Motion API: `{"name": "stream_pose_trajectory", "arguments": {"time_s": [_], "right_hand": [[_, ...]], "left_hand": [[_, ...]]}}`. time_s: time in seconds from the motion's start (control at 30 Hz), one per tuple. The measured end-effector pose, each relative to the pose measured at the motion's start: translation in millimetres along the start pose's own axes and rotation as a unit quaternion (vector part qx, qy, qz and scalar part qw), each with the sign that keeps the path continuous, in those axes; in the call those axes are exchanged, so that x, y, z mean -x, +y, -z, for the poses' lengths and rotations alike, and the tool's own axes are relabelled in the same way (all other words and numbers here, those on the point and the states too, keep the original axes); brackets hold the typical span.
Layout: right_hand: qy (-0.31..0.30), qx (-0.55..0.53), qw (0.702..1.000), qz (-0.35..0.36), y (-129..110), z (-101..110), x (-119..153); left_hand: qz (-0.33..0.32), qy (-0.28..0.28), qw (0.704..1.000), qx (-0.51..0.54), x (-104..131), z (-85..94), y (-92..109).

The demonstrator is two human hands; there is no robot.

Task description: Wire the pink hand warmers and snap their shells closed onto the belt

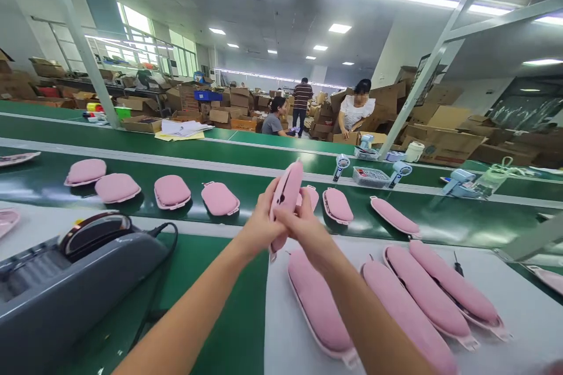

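Observation:
Over the near edge of the green belt, a pink padded oval piece [290, 184] is held up and tilted nearly edge-on. A dark slot shows along its rim. My left hand [259, 220] grips its left side, and my right hand [305, 225] closes on its right side, thumb across the pink face. Below my right forearm, several larger pink padded pieces [416, 287] with pale rims and end tabs lie on the white sheet [523, 304]. Smaller pink padded pieces [172, 190] sit in a row on the green belt [272, 173].
A grey tape dispenser [88, 281] with a cord stands at left. Light-blue handheld fans [341, 165] and a clear plastic box [370, 177] sit on the far side. A dark screwdriver [458, 265] lies at right. White posts [79, 41] rise on both sides. Co-workers and cartons [444, 143] are beyond.

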State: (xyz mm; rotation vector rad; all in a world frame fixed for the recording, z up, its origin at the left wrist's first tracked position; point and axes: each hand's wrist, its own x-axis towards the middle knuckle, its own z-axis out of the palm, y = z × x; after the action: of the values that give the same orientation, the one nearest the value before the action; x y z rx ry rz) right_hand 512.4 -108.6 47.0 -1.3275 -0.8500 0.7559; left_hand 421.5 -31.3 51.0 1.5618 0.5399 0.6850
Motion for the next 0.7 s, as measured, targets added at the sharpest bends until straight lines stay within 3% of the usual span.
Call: {"name": "stream_pose_trajectory", "arguments": {"time_s": [0.1,0.17,0.23,0.3,0.37,0.43,0.6,0.7], "right_hand": [[0.026,-0.050,0.998,0.009,4,-26,76],[0.061,-0.038,0.997,0.001,18,-37,120],[0.060,-0.015,0.998,-0.006,34,-41,155],[0.028,-0.009,0.999,-0.014,48,-40,181],[0.020,0.021,0.999,-0.022,60,-34,198],[0.052,0.127,0.990,-0.021,71,-27,207],[0.158,0.369,0.916,0.016,96,-12,210],[0.117,0.481,0.859,0.132,98,-8,207]], "left_hand": [[0.007,-0.189,0.968,0.167,72,16.2,1],[0.023,-0.233,0.936,0.264,111,21.2,-11],[0.060,-0.207,0.922,0.321,140,22.3,-29],[0.145,-0.165,0.909,0.355,160,22.5,-49],[0.241,-0.136,0.882,0.381,173,24.5,-68],[0.298,-0.113,0.857,0.404,180,28.5,-84],[0.333,-0.084,0.834,0.432,181,39.0,-100],[0.345,-0.093,0.824,0.441,177,41.6,-100]]}}
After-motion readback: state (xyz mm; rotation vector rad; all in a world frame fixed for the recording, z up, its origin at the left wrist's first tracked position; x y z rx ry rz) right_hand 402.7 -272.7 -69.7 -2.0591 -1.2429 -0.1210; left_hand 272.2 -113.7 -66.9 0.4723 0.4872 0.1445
